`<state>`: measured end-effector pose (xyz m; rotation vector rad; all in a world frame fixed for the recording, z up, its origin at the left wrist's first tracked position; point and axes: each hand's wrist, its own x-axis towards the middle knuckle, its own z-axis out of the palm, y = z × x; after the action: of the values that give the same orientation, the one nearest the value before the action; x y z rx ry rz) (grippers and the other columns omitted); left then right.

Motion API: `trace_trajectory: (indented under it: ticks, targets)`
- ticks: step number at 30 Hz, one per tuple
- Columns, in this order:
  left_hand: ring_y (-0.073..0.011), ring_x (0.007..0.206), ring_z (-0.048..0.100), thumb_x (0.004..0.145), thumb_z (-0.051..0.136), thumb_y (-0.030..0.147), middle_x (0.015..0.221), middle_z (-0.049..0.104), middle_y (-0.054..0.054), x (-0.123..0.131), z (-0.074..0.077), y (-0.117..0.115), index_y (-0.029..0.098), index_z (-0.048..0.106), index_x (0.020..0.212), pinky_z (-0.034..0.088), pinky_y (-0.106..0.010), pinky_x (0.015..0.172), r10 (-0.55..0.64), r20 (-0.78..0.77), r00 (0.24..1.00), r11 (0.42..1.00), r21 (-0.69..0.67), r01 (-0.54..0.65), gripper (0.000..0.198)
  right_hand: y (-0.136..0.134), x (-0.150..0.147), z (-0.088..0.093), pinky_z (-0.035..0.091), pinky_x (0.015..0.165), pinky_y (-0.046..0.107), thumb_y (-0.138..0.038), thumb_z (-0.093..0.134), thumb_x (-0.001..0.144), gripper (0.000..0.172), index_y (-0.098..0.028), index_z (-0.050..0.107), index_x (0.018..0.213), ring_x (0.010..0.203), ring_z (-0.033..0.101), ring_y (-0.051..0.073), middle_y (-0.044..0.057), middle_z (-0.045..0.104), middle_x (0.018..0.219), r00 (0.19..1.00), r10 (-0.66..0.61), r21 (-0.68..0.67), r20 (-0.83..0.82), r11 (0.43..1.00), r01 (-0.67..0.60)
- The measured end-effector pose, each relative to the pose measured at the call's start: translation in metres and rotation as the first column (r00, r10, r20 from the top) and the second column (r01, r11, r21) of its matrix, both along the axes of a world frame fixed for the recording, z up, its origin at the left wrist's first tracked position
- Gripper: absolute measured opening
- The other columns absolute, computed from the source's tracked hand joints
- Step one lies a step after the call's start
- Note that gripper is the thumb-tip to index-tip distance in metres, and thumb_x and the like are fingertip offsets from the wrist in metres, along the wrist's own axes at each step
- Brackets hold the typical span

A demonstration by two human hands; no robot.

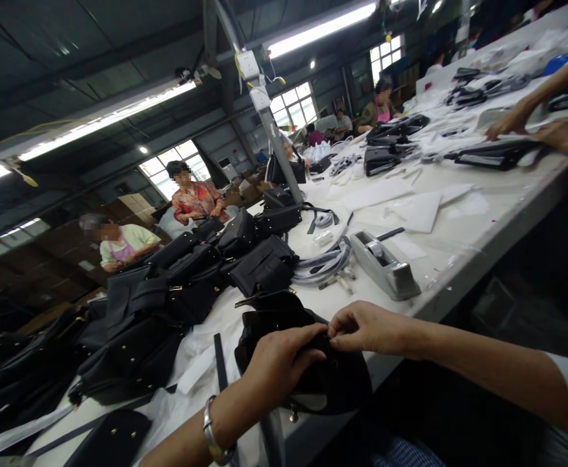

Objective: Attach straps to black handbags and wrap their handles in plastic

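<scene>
A black leather bag lies at the near edge of the long white table. My left hand, with a silver bangle on its wrist, curls over the bag's top edge and grips it. My right hand pinches the same edge just to the right, fingertips meeting those of the left. What the pinch holds besides the bag's edge is too small to make out.
A heap of black bags fills the table's left half. A grey tape dispenser and a bundle of white straps lie beyond my hands. Paper sheets cover the middle. Other people sit across the table; another person's hands work at the far right.
</scene>
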<state>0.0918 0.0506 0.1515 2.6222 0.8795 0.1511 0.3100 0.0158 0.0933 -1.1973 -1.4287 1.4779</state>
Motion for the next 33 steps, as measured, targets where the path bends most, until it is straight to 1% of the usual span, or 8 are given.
trace_trajectory:
  ticks: [3, 8, 11, 15, 18, 24, 28, 33]
  targets:
    - [-0.0238, 0.101, 0.071, 0.089, 0.068, 0.035, 0.115, 0.074, -0.002, 0.005, 0.001, -0.009, 0.030, 0.065, 0.124, 0.051, -0.029, 0.084, 0.012, 0.002, 1.000, 0.995, 0.104, -0.013, 0.035, -0.002, 0.002, 0.004, 0.036, 0.060, 0.022, -0.029, 0.073, 0.069, 0.018, -0.014, 0.077, 0.078, 0.063, 0.053, 0.011, -0.001, 0.068, 0.068, 1.000, 0.009, -0.041, -0.010, 0.999, -0.009]
    - [-0.0217, 0.080, 0.070, 0.088, 0.067, 0.039, 0.092, 0.075, -0.002, 0.018, 0.009, -0.013, 0.026, 0.073, 0.104, 0.047, -0.026, 0.065, -0.006, -0.102, 0.995, 0.964, 0.265, 0.033, 0.021, -0.006, 0.003, 0.004, 0.033, 0.056, 0.021, -0.026, 0.069, 0.066, 0.016, -0.014, 0.077, 0.074, 0.058, 0.048, 0.009, -0.002, 0.064, 0.061, 0.999, 0.021, -0.113, -0.036, 0.993, -0.025]
    - [-0.0185, 0.074, 0.068, 0.084, 0.071, 0.036, 0.085, 0.074, -0.001, 0.022, 0.012, -0.009, 0.025, 0.074, 0.096, 0.043, -0.025, 0.061, -0.033, -0.107, 0.994, 0.963, 0.264, 0.061, 0.016, -0.007, 0.005, 0.001, 0.033, 0.056, 0.021, -0.026, 0.070, 0.065, 0.015, -0.015, 0.077, 0.073, 0.058, 0.047, 0.010, -0.002, 0.062, 0.060, 0.999, 0.016, -0.130, -0.037, 0.991, -0.021]
    - [-0.0166, 0.073, 0.066, 0.082, 0.073, 0.033, 0.085, 0.073, 0.000, 0.019, 0.009, -0.006, 0.026, 0.075, 0.101, 0.042, -0.024, 0.061, -0.034, -0.031, 0.999, 0.978, 0.206, 0.039, 0.020, -0.011, 0.012, -0.008, 0.035, 0.058, 0.021, -0.030, 0.073, 0.068, 0.016, -0.015, 0.077, 0.074, 0.060, 0.049, 0.010, -0.002, 0.064, 0.062, 1.000, 0.003, -0.140, -0.030, 0.990, -0.007]
    - [-0.0171, 0.076, 0.067, 0.081, 0.074, 0.033, 0.087, 0.074, -0.001, 0.014, 0.004, -0.003, 0.024, 0.075, 0.101, 0.045, -0.024, 0.066, -0.007, 0.007, 1.000, 0.990, 0.140, 0.006, 0.021, -0.015, 0.023, -0.021, 0.035, 0.057, 0.022, -0.033, 0.075, 0.068, 0.019, -0.016, 0.077, 0.077, 0.060, 0.049, 0.011, -0.001, 0.064, 0.063, 0.999, -0.034, -0.149, -0.007, 0.988, 0.033]
    - [-0.0189, 0.082, 0.069, 0.081, 0.075, 0.035, 0.092, 0.075, -0.002, 0.007, -0.004, 0.005, 0.023, 0.075, 0.103, 0.049, -0.026, 0.074, 0.045, 0.051, 0.998, 0.997, 0.067, -0.048, 0.025, -0.023, 0.055, -0.060, 0.033, 0.054, 0.023, -0.039, 0.075, 0.071, 0.022, -0.017, 0.075, 0.075, 0.056, 0.045, 0.011, -0.002, 0.061, 0.060, 0.992, -0.107, -0.155, 0.066, 0.981, 0.116]
    - [-0.0187, 0.082, 0.069, 0.080, 0.075, 0.034, 0.092, 0.074, -0.001, 0.007, -0.004, 0.005, 0.023, 0.074, 0.102, 0.048, -0.025, 0.073, 0.064, 0.051, 0.997, 0.997, 0.048, -0.067, 0.024, -0.032, 0.072, -0.076, 0.036, 0.057, 0.024, -0.046, 0.074, 0.074, 0.029, -0.017, 0.075, 0.075, 0.061, 0.050, 0.013, 0.001, 0.065, 0.066, 0.983, -0.142, -0.163, 0.112, 0.974, 0.159]
    - [-0.0181, 0.083, 0.069, 0.081, 0.075, 0.033, 0.093, 0.074, -0.001, 0.005, -0.006, 0.003, 0.024, 0.074, 0.103, 0.049, -0.025, 0.075, 0.070, 0.068, 0.995, 0.997, 0.021, -0.072, 0.023, -0.040, 0.088, -0.102, 0.041, 0.058, 0.027, -0.053, 0.077, 0.068, 0.037, -0.017, 0.077, 0.076, 0.062, 0.057, 0.016, 0.004, 0.070, 0.070, 0.965, -0.205, -0.197, 0.166, 0.951, 0.236]
